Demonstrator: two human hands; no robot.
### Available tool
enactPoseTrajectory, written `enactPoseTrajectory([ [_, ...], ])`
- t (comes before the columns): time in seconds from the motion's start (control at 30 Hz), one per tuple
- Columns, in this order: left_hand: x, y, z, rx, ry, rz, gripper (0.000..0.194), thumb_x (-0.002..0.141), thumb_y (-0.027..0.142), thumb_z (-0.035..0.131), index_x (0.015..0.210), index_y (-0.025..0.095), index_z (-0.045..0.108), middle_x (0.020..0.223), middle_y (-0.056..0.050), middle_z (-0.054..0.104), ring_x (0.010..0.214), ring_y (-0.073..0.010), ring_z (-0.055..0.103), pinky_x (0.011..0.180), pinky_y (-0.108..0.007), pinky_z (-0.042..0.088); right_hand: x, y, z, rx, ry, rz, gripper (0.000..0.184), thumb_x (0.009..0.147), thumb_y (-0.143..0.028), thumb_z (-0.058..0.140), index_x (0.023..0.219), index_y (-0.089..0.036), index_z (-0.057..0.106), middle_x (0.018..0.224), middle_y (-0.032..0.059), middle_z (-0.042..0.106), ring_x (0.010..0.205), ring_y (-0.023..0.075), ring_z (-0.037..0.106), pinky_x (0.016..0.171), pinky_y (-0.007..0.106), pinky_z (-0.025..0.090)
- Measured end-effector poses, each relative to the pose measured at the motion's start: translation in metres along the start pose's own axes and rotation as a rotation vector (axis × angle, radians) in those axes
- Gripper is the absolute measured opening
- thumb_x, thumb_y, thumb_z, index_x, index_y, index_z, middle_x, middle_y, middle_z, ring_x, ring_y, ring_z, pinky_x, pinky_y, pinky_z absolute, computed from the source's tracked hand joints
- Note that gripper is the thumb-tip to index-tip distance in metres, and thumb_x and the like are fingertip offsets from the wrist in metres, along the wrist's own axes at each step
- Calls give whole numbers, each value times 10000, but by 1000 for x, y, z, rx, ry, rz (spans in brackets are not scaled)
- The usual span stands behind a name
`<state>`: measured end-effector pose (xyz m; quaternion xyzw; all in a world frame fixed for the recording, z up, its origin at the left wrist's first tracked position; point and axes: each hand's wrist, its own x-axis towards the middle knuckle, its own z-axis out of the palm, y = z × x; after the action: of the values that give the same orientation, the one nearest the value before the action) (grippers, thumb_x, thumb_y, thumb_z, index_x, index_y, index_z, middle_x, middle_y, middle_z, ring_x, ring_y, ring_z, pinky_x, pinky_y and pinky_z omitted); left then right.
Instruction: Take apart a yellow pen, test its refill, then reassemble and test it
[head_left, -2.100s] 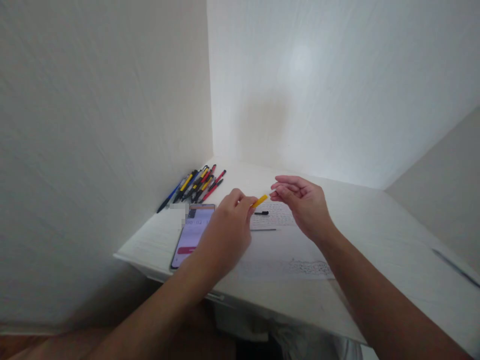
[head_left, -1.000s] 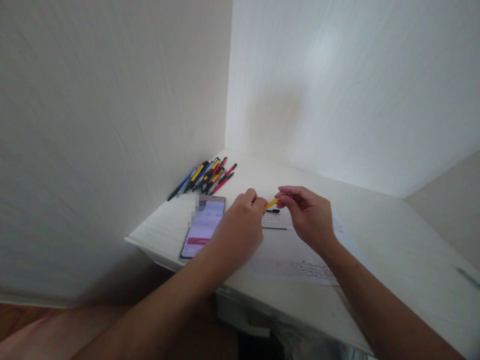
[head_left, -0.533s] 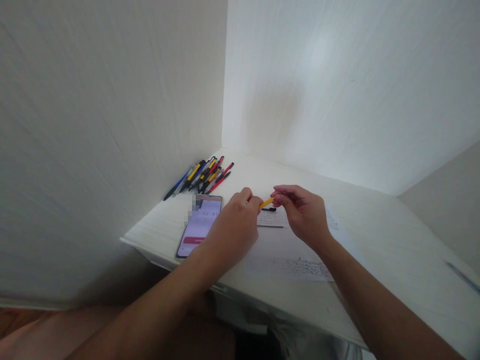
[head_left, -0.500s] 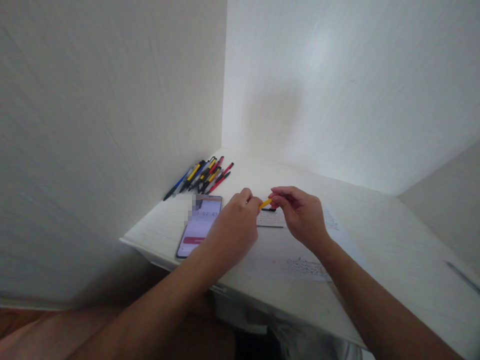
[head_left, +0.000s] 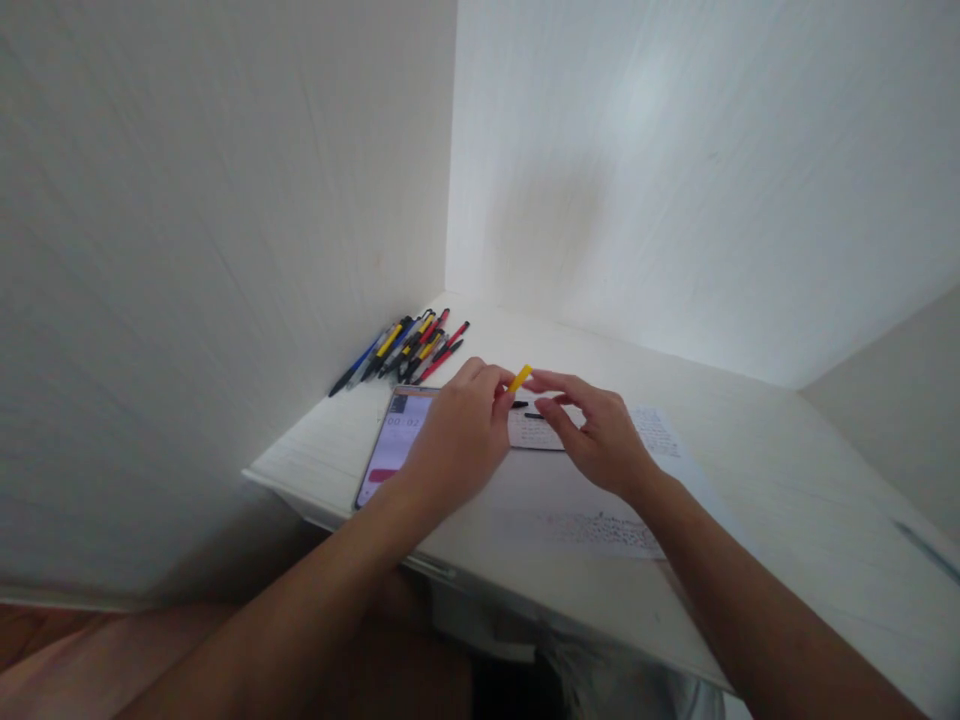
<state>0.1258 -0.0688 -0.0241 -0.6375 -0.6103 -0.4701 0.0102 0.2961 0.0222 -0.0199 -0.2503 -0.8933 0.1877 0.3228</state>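
Note:
A short yellow pen barrel (head_left: 520,378) stands tilted between the thumb and fingers of my left hand (head_left: 469,425). My right hand (head_left: 596,430) is just to its right, thumb and index finger spread apart; the index fingertip comes close to the barrel, and I cannot tell if they touch. Beneath the hands, small black pen parts (head_left: 535,415) show over a handwritten sheet (head_left: 540,434). A larger sheet of paper (head_left: 540,485) with more handwriting extends under my right hand and wrist.
A phone (head_left: 386,455) with a timer on screen is partly covered by my left hand and forearm. Several blue, yellow, black and red pens (head_left: 409,348) are piled by the left wall. A thin grey object (head_left: 926,548) lies at the right. The white desk (head_left: 300,455) meets walls behind and at left.
My right fingers have come off the yellow barrel and spread apart. The barrel, kept in my left hand, now points more upright.

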Motion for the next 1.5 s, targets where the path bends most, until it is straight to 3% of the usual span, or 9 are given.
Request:
enactPoseTrajectory([
  [0.13, 4, -11, -2, -143, 69, -94, 87, 931, 137, 534, 922, 156, 618, 882, -47, 641, 758, -155, 591, 721, -327, 491, 4, 15, 0, -98, -173, -39, 144, 905, -224, 653, 1012, -248, 746, 944, 31, 751, 822, 174, 658, 763, 328, 517],
  [0.27, 7, -22, -6, -350, 27, -341, 77, 895, 191, 591, 936, 148, 640, 861, -55, 662, 697, -152, 608, 597, -287, 499, 5, 27, -1, -146, -175, 13, 127, 898, -205, 658, 989, -230, 744, 953, 44, 740, 835, 179, 642, 765, 337, 503],
  [0.37, 9, -24, -10, -424, 0, -439, 117, 894, 227, 605, 957, 137, 648, 871, -62, 667, 698, -151, 626, 609, -286, 536, 4, 29, -3, -137, -279, 57, 146, 880, -228, 692, 1015, -220, 747, 983, 55, 738, 859, 184, 642, 758, 334, 503],
  [0.53, 11, -23, -11, -416, -2, -446, 128, 900, 248, 599, 942, 135, 642, 889, -71, 675, 689, -150, 642, 590, -274, 556, 3, 19, -2, -130, -467, 96, 150, 867, -149, 657, 956, -221, 754, 898, 33, 732, 787, 167, 627, 736, 315, 490],
  [0.8, 5, -24, -1, -421, -59, -419, 91, 902, 227, 577, 894, 147, 618, 904, -66, 675, 660, -137, 639, 538, -248, 537, -6, 14, 12, -267, -510, 58, 215, 897, -61, 497, 918, -192, 666, 960, 91, 692, 876, 218, 600, 808, 362, 490],
  [0.9, 2, -23, 2, -386, -69, -393, 111, 913, 243, 572, 914, 146, 625, 901, -63, 678, 677, -141, 637, 578, -267, 538, -9, 18, 13, -267, -460, 11, 246, 917, -58, 455, 976, -198, 648, 994, 103, 677, 938, 234, 592, 850, 377, 489],
  [1.03, -5, -18, 12, -390, -170, -381, 126, 920, 240, 561, 958, 149, 639, 908, -59, 694, 698, -149, 635, 610, -286, 515, 0, 24, 4, -149, -219, 34, 231, 947, -122, 456, 995, -202, 666, 969, 94, 677, 922, 227, 605, 853, 395, 478],
  [1.27, -23, 2, 32, -307, -329, -308, 132, 919, 233, 560, 968, 167, 663, 876, -40, 706, 745, -165, 637, 689, -310, 481, 14, 26, -10, 687, 164, 335, 117, 890, -271, 629, 969, -218, 698, 696, -3, 571, 651, 144, 522, 655, 327, 441],
  [1.5, -25, 11, 30, -328, -373, -289, 124, 914, 208, 556, 958, 170, 665, 895, -38, 716, 782, -170, 645, 719, -308, 479, 15, 9, -7, 1014, 221, 415, 52, 831, -209, 696, 876, -210, 722, 709, -6, 561, 646, 116, 496, 658, 288, 439],
])
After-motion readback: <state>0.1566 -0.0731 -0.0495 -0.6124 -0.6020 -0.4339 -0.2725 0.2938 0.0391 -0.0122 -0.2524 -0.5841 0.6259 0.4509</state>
